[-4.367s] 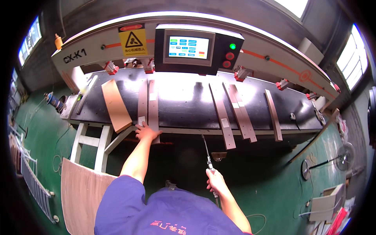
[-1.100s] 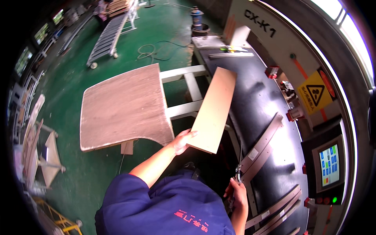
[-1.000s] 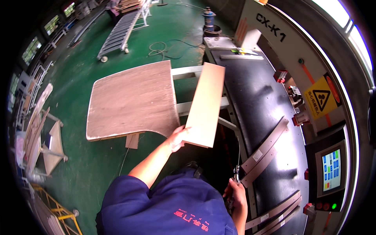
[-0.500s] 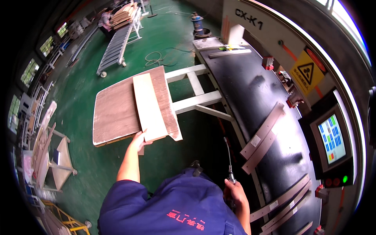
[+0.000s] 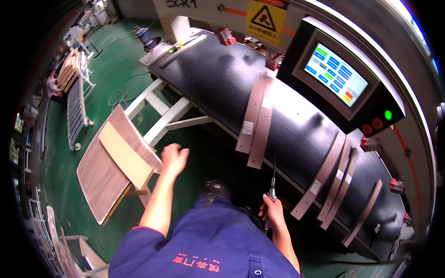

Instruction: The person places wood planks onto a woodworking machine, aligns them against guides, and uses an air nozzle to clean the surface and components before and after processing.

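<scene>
My left hand (image 5: 173, 158) hangs in the air just right of the wooden side table, empty, its thumb apart from loosely bent fingers. On that table a pale wooden board (image 5: 124, 155) lies across a brown panel (image 5: 99, 173), apart from my hand. My right hand (image 5: 272, 209) is wrapped round an air blow gun (image 5: 272, 189), whose long thin nozzle points up toward the black machine bed (image 5: 222, 69). Nearest to the nozzle, two brown strips with holes and white labels, a left strip (image 5: 251, 116) and a right strip (image 5: 261, 125), lie side by side over the bed's front edge.
Several more brown strips (image 5: 320, 178) lie across the bed to the right. A control box with a lit touchscreen (image 5: 336, 74) overhangs the bed. White frame beams (image 5: 169, 118) join bed and side table. A person (image 5: 54, 87) stands by a roller rack (image 5: 75, 113) far left.
My left hand has let go of the pale board and moved right, off the side table. The view has turned right toward the machine bed. My right hand still holds the blow gun.
</scene>
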`<state>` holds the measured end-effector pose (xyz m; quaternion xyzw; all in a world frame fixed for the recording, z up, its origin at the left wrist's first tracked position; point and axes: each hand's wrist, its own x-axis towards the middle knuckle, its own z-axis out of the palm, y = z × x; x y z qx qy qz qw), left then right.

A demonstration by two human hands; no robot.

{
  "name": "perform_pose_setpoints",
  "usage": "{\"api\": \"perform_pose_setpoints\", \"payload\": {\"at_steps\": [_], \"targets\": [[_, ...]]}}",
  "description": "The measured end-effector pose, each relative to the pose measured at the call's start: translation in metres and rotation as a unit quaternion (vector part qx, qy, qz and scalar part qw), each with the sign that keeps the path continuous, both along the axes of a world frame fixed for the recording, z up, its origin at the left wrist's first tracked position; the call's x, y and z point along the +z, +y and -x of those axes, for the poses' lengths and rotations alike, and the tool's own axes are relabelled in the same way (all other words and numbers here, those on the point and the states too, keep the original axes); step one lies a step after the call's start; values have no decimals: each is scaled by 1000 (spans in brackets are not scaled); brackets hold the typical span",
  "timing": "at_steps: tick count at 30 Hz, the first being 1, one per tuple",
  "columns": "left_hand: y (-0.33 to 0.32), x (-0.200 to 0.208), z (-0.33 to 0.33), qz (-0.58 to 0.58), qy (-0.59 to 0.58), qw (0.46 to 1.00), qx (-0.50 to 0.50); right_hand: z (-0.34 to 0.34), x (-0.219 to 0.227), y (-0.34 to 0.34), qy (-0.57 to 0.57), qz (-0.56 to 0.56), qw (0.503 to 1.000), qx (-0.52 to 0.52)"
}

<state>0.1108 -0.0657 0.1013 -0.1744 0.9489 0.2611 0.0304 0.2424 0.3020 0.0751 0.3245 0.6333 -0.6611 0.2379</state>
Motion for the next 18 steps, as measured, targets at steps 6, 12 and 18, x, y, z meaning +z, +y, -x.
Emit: {"api": "perform_pose_setpoints", "payload": {"at_steps": [6, 12, 18], "targets": [[178, -42, 91, -11, 53, 949, -311, -4, 12, 15, -27, 0, 999, -31], [218, -85, 134, 115, 143, 909, -374, 11, 9, -5, -40, -27, 993, -107], [191, -105, 180, 57, 202, 904, -373, 88, 3, -22, -13, -42, 991, -124]]}}
